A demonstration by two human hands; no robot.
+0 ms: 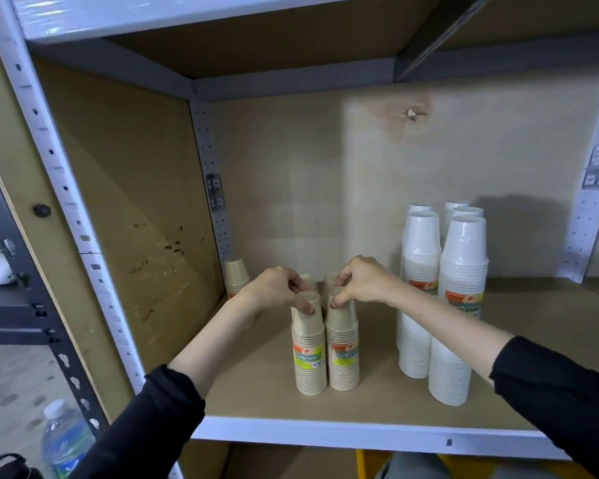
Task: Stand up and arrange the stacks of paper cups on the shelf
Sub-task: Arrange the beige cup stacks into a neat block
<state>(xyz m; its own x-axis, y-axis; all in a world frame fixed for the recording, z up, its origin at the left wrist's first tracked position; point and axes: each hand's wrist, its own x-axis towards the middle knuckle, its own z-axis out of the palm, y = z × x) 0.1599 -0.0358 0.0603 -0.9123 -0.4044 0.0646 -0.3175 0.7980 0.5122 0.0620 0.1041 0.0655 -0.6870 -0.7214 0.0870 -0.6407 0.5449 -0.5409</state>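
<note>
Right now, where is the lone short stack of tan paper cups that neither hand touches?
In the head view, the short tan stack stands in the shelf's back-left corner against the perforated upright, behind and left of the left hand.

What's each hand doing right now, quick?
Left hand: fingers closed on the top of the left tan stack.
Right hand: fingers closed on the top of the right tan stack.

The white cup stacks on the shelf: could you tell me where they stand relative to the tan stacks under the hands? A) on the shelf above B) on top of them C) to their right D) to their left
C: the white cup stacks stand upright to the right of the tan stacks, clear of both hands.
</note>
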